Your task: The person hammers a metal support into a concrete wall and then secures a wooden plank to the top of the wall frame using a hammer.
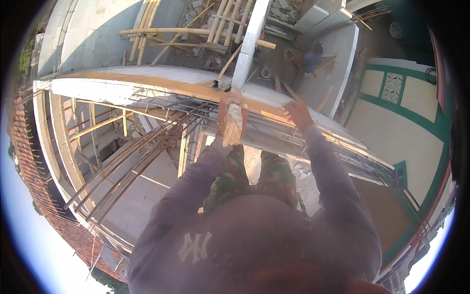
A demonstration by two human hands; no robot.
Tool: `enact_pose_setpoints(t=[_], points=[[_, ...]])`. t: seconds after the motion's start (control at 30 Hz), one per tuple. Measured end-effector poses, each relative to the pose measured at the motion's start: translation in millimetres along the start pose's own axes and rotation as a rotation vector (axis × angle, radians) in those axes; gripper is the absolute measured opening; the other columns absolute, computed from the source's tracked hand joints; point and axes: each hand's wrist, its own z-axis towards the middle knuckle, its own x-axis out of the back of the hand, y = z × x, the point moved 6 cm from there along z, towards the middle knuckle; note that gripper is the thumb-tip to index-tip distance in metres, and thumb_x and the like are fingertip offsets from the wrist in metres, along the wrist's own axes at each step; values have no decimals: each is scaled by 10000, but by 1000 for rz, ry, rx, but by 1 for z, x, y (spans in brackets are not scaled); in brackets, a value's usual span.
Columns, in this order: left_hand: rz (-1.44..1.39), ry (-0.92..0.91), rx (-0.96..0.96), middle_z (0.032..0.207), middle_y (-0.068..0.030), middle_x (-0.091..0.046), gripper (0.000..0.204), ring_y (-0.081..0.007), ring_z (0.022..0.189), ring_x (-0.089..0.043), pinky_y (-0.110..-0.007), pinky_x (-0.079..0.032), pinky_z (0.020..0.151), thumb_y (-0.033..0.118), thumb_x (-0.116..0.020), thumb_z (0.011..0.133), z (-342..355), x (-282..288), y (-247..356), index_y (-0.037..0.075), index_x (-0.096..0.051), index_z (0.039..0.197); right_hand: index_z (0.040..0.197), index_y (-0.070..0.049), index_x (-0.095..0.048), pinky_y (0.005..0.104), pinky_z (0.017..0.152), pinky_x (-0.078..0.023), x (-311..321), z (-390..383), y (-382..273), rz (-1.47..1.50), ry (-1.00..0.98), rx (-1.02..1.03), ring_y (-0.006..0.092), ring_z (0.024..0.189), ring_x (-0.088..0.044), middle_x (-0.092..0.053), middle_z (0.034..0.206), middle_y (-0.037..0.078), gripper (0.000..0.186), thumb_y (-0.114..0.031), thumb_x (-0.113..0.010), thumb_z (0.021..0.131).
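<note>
Wooden piece (233,126), splintered, in left hand (225,104)

Bright sunlight, partly shadowed wall (93,44), hazy lower middle, fisheye-bent edges

Bamboo poles (196,31) lie beyond the wood piece (232,131).

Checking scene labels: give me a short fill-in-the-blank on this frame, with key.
1. The right hand is apart from the splintered wood, which the ____ hand grips.
2. The trousers carry a ____ pattern.
3. Down below, a co-worker's top is ____.
4. The wall at the right is bordered in ____.

Missing words: left; camouflage; blue; green.
</note>
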Motion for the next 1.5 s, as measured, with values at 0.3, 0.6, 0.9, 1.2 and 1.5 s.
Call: enact_pose_setpoints(t=[0.3,0.6,0.9,1.2,1.5], points=[[66,-247,-413,1283,-160,-545,498,-417,1324,-490,-513,-392,1129,29,-788,772,-62,-78,130,65,-540,1203,1131,-11,-603,375,744,-592,-46,-95,-67,353,-437,207,238,823,-698,-702,981,130,296,-291,-565,1041],[498,-499,-435,1477,-204,-444,676,-430,1430,-365,-521,-324,1197,152,-738,828,-93,-106,153,49,-486,1447,1355,-12,-535,409,734,-594,163,-86,-66,161,-31,70,230,876,-705,-697,1099,151,367,-210,-558,1046],[600,-265,-648,1450,-171,-487,529,-408,1408,-401,-515,-330,1190,158,-749,827,-46,-76,235,65,-599,1326,1100,24,-670,308,558,-492,232,-245,-36,-21,463,426,125,640,-595,-638,784,53,493,-454,-677,979],[649,-283,-906,1583,-119,-402,885,-375,1511,-286,-598,-129,1264,472,-798,755,-47,-102,343,152,-474,1514,858,35,-687,298,542,-493,227,-366,2,-182,354,514,127,599,-577,-618,693,52,503,-456,-740,948],[688,-434,-858,1282,-82,-596,882,-293,1278,-525,-585,-207,1230,650,-831,686,-65,-133,298,120,-612,1357,855,13,-688,309,517,-463,250,-387,18,-336,233,339,143,579,-577,-599,665,49,547,-529,-748,906]])
